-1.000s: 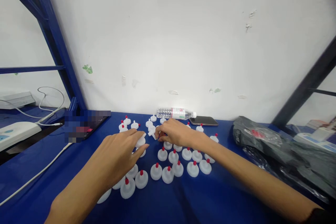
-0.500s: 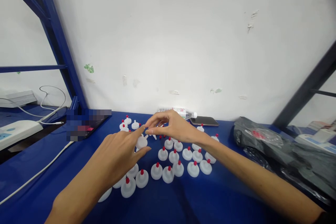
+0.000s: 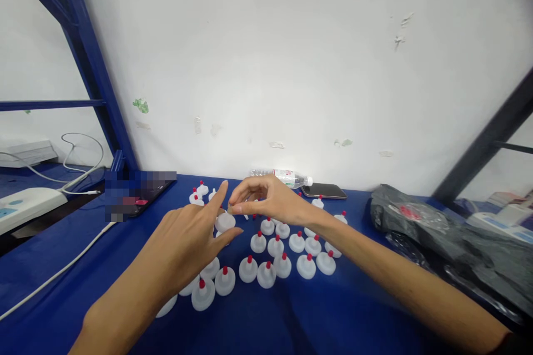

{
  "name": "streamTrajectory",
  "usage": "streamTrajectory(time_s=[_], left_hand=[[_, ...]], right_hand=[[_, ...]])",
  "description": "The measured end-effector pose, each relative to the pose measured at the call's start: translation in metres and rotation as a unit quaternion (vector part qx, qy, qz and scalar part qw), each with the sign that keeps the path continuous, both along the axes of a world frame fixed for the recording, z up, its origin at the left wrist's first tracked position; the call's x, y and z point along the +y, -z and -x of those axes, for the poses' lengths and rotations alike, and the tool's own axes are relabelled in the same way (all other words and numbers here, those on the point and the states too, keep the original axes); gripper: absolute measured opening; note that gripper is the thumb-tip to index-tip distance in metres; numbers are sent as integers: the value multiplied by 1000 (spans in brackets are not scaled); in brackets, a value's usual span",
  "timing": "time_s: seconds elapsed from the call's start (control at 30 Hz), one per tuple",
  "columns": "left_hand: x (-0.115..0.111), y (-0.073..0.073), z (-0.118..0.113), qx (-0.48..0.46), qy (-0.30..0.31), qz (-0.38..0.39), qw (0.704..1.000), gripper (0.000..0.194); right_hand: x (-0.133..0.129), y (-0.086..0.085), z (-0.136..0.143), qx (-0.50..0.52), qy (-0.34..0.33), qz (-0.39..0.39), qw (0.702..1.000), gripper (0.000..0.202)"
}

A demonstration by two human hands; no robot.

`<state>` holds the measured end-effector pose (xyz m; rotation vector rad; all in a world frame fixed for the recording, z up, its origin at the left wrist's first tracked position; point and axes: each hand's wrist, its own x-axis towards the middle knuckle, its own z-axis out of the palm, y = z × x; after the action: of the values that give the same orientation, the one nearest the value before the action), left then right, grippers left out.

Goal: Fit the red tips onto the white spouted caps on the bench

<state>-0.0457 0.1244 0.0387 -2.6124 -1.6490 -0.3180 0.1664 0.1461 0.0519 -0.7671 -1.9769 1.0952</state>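
Observation:
My right hand (image 3: 266, 198) is closed in a pinch at the top of a white round nozzle cap (image 3: 225, 222), above the table. My left hand (image 3: 194, 233) stands open just left of that cap, its index finger raised and its thumb spread to the near side. Between finger and thumb the cap's disc shows; its spout is mostly hidden by my right fingertips. Around and in front of both hands stand several more white caps with red tips, such as this nearby cap (image 3: 225, 282). A few loose small parts lie partly hidden behind my right hand.
On the blue table (image 3: 333, 316), a clear plastic bottle (image 3: 287, 177) and a dark phone (image 3: 327, 191) lie by the wall. Grey plastic bags (image 3: 416, 222) lie at right. A dark tablet-like device (image 3: 154, 194), a white cable (image 3: 62, 274) and a power strip (image 3: 31, 208) are at left.
My left index finger has lifted away from my right fingertips, and the left hand has opened wider. My right hand stays nearly in place, still pinching.

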Motion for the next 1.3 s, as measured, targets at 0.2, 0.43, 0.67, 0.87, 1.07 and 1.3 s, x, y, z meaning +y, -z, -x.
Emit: streamTrajectory(time_s=[0.2, 0.43, 0.67, 0.87, 1.07, 1.3], left_hand=[[1, 2, 1, -9, 6, -20, 1000, 88], [0, 0, 1, -46, 20, -16, 999, 98], [-2, 0, 2, -98, 18, -79, 992, 62], [2, 2, 5, -34, 22, -62, 997, 41], [8, 11, 6, 4, 50, 6, 999, 40], [15, 23, 12, -2, 64, 17, 998, 33]], right_hand=[[-4, 0, 3, -25, 12, 0, 1000, 12], [-6, -1, 3, -23, 34, -31, 999, 17], [9, 10, -12, -135, 104, -105, 980, 8], [19, 31, -14, -262, 82, -116, 955, 6], [13, 24, -12, -313, 61, -121, 940, 17], [18, 27, -15, -352, 164, -182, 904, 34]])
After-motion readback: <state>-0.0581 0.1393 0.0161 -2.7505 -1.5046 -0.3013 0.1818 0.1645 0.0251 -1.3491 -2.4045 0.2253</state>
